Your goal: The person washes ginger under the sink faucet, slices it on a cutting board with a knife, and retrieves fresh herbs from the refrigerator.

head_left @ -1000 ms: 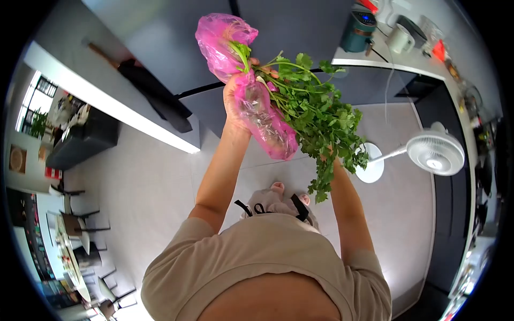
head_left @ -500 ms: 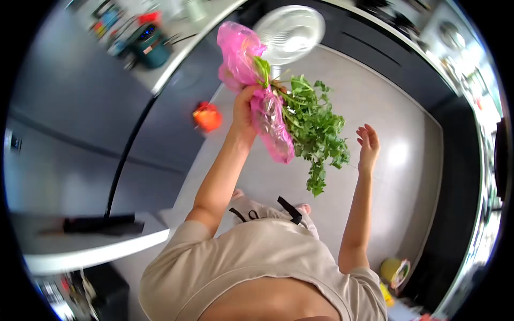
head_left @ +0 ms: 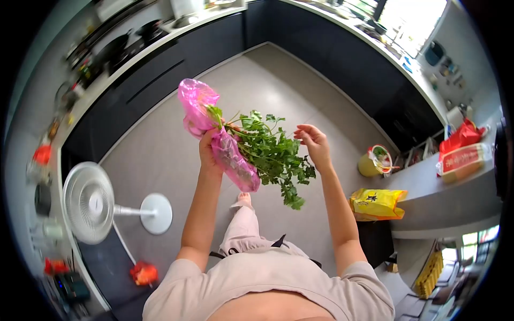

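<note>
My left hand (head_left: 210,152) is wrapped round the middle of a pink plastic bag (head_left: 235,163) and the stems of a bunch of leafy green herbs (head_left: 276,155). One end of the bag puffs out above the hand, and the other hangs below it. The leaves spread to the right of the bag. My right hand (head_left: 315,143) is raised just right of the leaves, apart from them, with its fingers partly bent and nothing between them.
A white fan (head_left: 96,202) stands at the left, near a red-orange bag (head_left: 143,273). Dark cabinets (head_left: 332,67) line the back under a counter. At the right are a yellowish bin (head_left: 369,163), a yellow bag (head_left: 377,204) and a red bag (head_left: 463,136).
The view has swung right from the fridge across the kitchen. My right hand has left the leaves and is held apart. The bag and herbs remain in my left hand.
</note>
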{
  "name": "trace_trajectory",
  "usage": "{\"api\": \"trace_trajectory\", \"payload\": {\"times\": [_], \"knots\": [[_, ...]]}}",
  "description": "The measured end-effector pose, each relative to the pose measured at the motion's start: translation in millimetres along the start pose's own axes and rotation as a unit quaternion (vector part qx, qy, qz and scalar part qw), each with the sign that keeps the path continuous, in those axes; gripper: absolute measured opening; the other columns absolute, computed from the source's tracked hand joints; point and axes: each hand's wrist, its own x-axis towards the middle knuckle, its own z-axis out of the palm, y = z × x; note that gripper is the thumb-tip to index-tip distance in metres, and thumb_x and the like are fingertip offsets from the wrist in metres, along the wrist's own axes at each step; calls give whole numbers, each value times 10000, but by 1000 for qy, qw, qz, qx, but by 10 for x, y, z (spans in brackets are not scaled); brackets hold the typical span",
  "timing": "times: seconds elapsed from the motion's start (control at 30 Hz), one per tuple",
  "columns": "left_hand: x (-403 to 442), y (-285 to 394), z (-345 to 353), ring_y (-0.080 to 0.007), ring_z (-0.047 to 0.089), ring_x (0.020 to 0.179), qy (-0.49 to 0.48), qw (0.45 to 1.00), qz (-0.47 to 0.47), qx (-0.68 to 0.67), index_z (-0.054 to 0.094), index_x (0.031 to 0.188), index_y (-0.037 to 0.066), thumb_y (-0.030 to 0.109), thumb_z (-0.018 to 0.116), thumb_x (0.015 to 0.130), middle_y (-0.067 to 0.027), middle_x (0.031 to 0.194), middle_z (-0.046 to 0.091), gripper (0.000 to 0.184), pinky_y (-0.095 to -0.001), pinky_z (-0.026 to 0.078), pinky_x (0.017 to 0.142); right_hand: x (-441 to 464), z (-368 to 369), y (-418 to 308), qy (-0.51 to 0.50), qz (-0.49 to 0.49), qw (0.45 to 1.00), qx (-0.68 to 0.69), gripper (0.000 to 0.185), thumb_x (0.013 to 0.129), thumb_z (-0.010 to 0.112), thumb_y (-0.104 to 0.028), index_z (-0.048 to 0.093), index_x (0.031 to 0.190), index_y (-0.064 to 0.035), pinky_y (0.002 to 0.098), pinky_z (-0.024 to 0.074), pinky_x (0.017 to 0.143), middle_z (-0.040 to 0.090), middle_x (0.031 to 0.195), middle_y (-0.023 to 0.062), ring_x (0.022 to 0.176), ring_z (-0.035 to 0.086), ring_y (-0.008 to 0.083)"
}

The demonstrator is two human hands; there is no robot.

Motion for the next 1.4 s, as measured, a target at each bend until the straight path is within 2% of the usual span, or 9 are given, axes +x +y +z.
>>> {"api": "trace_trajectory", "payload": {"times": [0.13, 0.17, 0.33, 0.4, 0.6, 0.83, 1.2, 1.27, 1.4], "knots": [[1329, -946, 458, -305, 630, 839, -17, 999, -47, 3, 503, 1075, 67, 180, 562, 778, -194, 930, 615, 324, -418, 538, 757, 928, -1158, 246, 61, 15, 998, 14, 217, 930, 519, -120, 593, 1102, -9, 266, 489, 750, 661, 950, 58, 886, 636, 139], [1347, -341, 70, -308, 630, 836, -10, 998, -61, -18, 503, 1082, 63, 175, 562, 775, -191, 928, 616, 331, -415, 539, 753, 1064, -477, 230, 61, 24, 998, 2, 214, 931, 517, -123, 595, 1098, -13, 264, 489, 746, 661, 947, 57, 883, 635, 136], [2874, -762, 481, -254, 647, 709, 1, 995, -98, -23, 562, 1021, 57, 106, 569, 762, -167, 865, 651, 263, -372, 564, 630, 2190, -1362, 446, 141, 47, 988, 39, 201, 930, 511, -133, 603, 1076, -30, 256, 486, 731, 662, 933, 47, 859, 630, 123], [3541, -471, 343, -263, 649, 707, -9, 992, -117, -40, 563, 1005, 57, 107, 572, 762, -179, 870, 651, 248, -369, 565, 627, 2712, -1261, 478, 154, 57, 986, 5, 202, 926, 523, -143, 604, 1082, -45, 252, 483, 732, 660, 939, 38, 859, 627, 117], [5389, -955, 334, -268, 651, 711, -48, 990, -128, -37, 557, 1039, 50, 117, 572, 767, -195, 891, 644, 280, -366, 568, 633, 3692, -2376, 909, 214, 118, 970, -16, 202, 930, 524, -155, 606, 1097, -77, 235, 476, 715, 659, 955, 23, 876, 630, 112], [7618, -1186, 120, -271, 650, 738, -80, 994, -77, 4, 557, 1075, 56, 125, 558, 784, -204, 907, 639, 300, -356, 564, 659, 5755, -3127, 1545, 317, 196, 928, 24, 179, 926, 531, -161, 609, 1070, -90, 246, 480, 666, 662, 925, 16, 807, 634, 106], [10952, -1598, -34, -277, 642, 801, -63, 995, -70, -10, 559, 1092, 58, 181, 547, 796, -189, 937, 646, 321, -370, 543, 722, 9846, -3457, 1414, 161, 115, 980, 33, 229, 927, 533, -172, 594, 1122, -69, 262, 486, 744, 653, 983, 40, 883, 632, 127], [11704, -1780, -65, -247, 635, 804, -68, 996, -24, 46, 560, 1083, 46, 193, 514, 823, -176, 940, 647, 301, -332, 520, 727, 10534, -3691, 1450, 152, 96, 984, 15, 229, 931, 524, -166, 592, 1123, -61, 263, 485, 754, 649, 984, 39, 892, 628, 129], [12969, -1723, -171, -303, 624, 888, -68, 995, -30, 63, 546, 1078, 34, 209, 546, 801, -177, 945, 629, 327, -402, 516, 800, 11524, -3943, 1596, 194, 116, 974, 12, 237, 929, 523, -181, 591, 1121, -60, 270, 486, 756, 651, 984, 43, 913, 622, 133]]}}
